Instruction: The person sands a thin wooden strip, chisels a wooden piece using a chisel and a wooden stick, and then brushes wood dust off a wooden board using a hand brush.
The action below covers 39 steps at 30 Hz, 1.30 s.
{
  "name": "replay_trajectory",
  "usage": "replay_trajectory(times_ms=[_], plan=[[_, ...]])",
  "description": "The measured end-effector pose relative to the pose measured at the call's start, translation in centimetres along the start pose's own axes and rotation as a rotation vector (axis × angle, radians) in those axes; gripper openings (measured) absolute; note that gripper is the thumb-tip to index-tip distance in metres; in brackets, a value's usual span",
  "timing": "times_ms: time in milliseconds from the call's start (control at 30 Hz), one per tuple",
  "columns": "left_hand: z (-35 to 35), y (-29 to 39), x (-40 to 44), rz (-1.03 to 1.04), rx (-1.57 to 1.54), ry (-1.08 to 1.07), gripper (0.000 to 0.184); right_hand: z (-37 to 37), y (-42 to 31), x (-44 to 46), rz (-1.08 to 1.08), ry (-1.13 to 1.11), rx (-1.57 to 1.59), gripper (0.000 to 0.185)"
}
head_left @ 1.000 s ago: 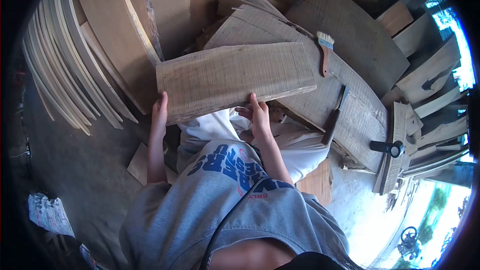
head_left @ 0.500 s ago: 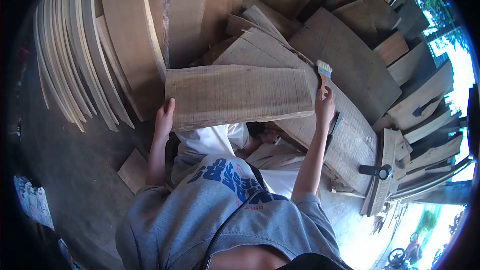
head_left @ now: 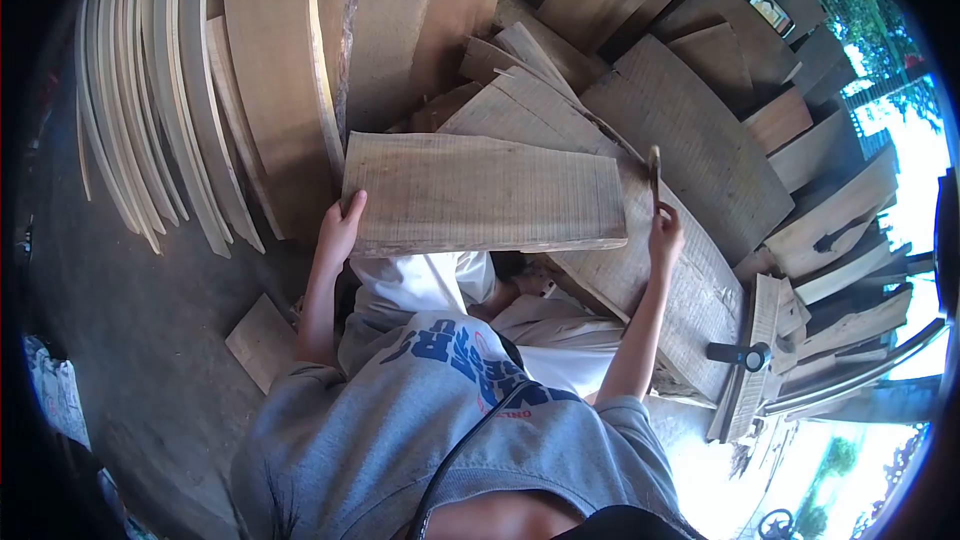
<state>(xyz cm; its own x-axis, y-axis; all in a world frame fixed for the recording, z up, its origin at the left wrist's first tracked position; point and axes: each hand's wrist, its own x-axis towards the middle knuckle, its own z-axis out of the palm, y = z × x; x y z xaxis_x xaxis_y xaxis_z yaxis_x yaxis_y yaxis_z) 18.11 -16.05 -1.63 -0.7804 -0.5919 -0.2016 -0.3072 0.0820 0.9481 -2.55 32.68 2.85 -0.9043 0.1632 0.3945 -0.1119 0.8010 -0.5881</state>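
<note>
A broad wooden board (head_left: 485,192) lies across in front of me above my lap, its rough lower edge toward me. My left hand (head_left: 342,224) is closed around the board's left end, with the thumb on its upper face. To the right of the board, my right hand (head_left: 666,234) grips a paintbrush (head_left: 655,172) by its handle. The brush points up and is seen edge-on, so its bristles look narrow. It is apart from the board's right end.
A large plank (head_left: 690,290) slants beneath and right of the board, with a dark clamp-like tool (head_left: 740,355) at its lower end. Thin wooden strips (head_left: 150,90) lean at the left. More boards (head_left: 690,130) stack at the back right. A small wood piece (head_left: 262,340) lies on the floor.
The paintbrush has turned from showing its broad bristle face to edge-on. My right hand has shifted slightly right and down. The left hand keeps its hold on the board.
</note>
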Motion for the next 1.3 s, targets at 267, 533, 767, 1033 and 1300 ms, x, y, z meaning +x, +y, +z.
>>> replay_trajectory(times_ms=[267,533,767,1033,1300], plan=[[7.9,0.0,1.2,0.289,0.123,0.161,0.048,-8.5,1.1,0.3,0.099,0.285,0.125,0.034],[16.8,2.5,1.5,0.795,0.296,0.187,0.048,-9.4,-4.0,-0.5,0.019,0.283,-0.162,0.036],[18.6,4.0,2.6,0.794,0.433,0.149,0.047,-3.0,-2.0,2.5,-0.057,0.151,-0.119,0.043],[18.4,4.1,2.4,0.752,0.319,0.124,0.048,5.0,-8.6,-1.4,-0.13,-0.001,-0.363,0.039],[18.1,4.3,2.3,0.716,0.3,0.081,0.048,9.4,-16.2,-5.6,-0.035,-0.459,0.428,0.027]])
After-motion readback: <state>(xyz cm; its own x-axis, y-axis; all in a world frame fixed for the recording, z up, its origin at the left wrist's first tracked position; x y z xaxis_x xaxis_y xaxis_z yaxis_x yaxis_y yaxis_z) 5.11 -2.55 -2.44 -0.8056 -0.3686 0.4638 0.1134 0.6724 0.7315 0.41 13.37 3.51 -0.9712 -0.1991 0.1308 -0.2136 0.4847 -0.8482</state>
